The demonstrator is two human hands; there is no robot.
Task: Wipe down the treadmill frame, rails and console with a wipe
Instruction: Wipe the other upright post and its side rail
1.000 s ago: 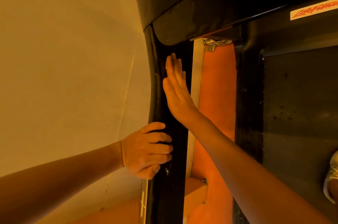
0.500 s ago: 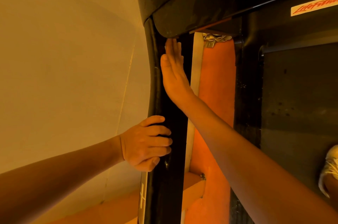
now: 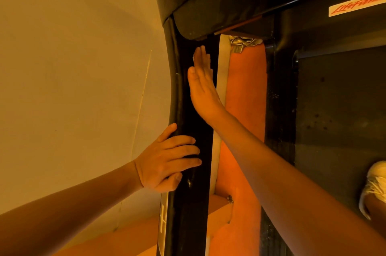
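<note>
The treadmill's black upright post (image 3: 195, 209) runs down the middle of the head view, under the dark console housing (image 3: 219, 3). My right hand (image 3: 203, 90) lies flat against the post just below the console, fingers straight and together. A pale sliver shows at the left edge of its fingertips; I cannot tell whether a wipe lies under the palm. My left hand (image 3: 167, 164) holds the post lower down, with fingers laid across its front and the thumb underneath.
A pale wall (image 3: 73, 67) stands close on the left of the post. Orange floor (image 3: 244, 99) shows between the post and the black side rail (image 3: 279, 109). The dark belt (image 3: 338, 130) lies right, with a white shoe (image 3: 376, 189) on it. Crumpled silvery material (image 3: 244, 43) sits under the console.
My right hand has slid up the post until its fingertips are just under the console. My left hand has kept its hold in the same place.
</note>
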